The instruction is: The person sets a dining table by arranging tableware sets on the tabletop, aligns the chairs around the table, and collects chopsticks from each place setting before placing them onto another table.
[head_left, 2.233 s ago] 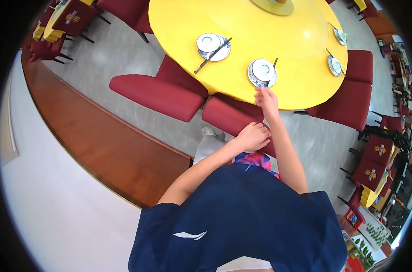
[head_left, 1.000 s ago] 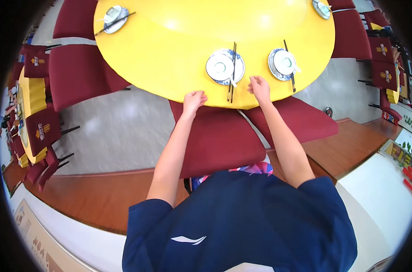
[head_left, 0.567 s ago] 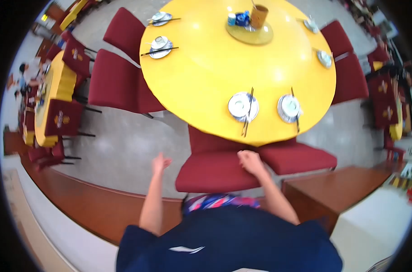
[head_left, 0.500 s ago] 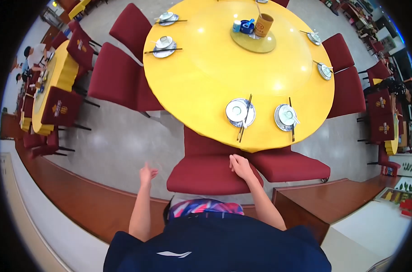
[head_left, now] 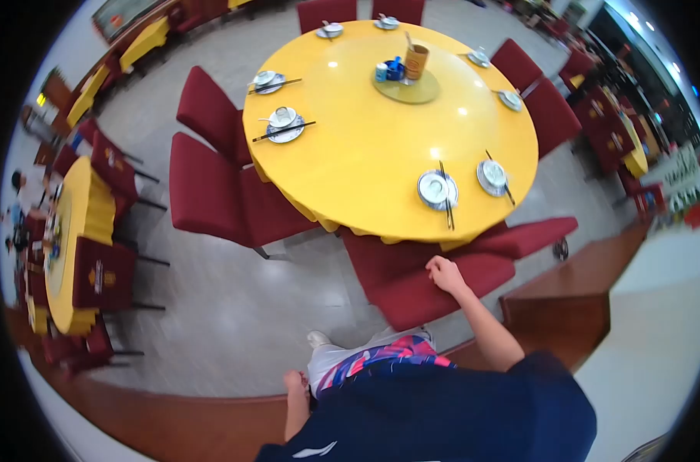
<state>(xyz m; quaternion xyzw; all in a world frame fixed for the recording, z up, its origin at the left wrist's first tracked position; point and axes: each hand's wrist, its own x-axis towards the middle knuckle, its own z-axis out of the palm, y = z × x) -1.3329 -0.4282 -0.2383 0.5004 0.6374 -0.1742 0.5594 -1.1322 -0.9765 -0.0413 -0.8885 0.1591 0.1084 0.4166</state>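
My right hand [head_left: 445,274] hangs over the red seat of a chair [head_left: 419,300] at the near side of the round table. Its fingers are curled in, and nothing shows in them; whether it touches the chair I cannot tell. Low beside my hip, my left hand [head_left: 295,381] is closed, with no object visible in it. On the yellow tablecloth [head_left: 350,154], nearest my right hand, lie a plate with a bowl [head_left: 435,187] and black chopsticks [head_left: 447,202]. A second plate with a bowl [head_left: 492,175] sits to their right.
A glass turntable [head_left: 404,91] carries a brown holder [head_left: 415,61] and a blue container [head_left: 395,70]. Red chairs [head_left: 211,192] stand around the table. Another yellow table [head_left: 65,254] is at left, with people beyond it. A wooden ledge [head_left: 550,308] runs along the right.
The view has turned to the left, and my body has moved with it. My left hand has dropped back to my hip. My right hand is still over the chair.
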